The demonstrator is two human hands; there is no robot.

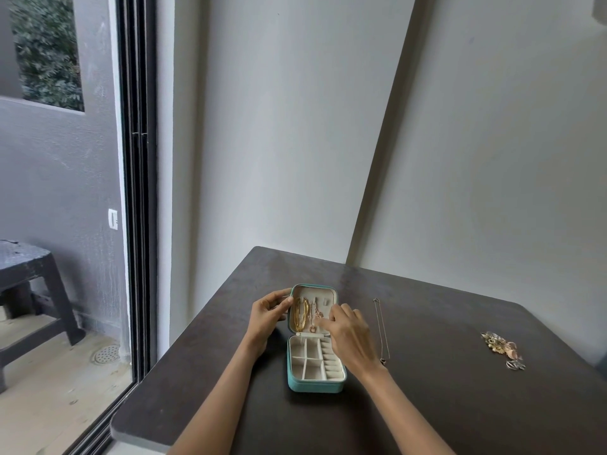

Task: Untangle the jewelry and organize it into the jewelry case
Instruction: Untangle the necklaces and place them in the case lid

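Open jewelry case (314,385), gold chains (300,312) in lid (compartments bare)

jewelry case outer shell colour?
Teal on the small zip jewelry case, cream lining inside; head view.

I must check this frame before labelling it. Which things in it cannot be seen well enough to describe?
- Head view: the right hand covers the lid's right side of the jewelry case; what its fingertips touch is hidden.
- The jewelry pile is too small to count pieces.
- The thin necklace has its near end hidden behind the right wrist.
- The left hand hides the lid's left edge.
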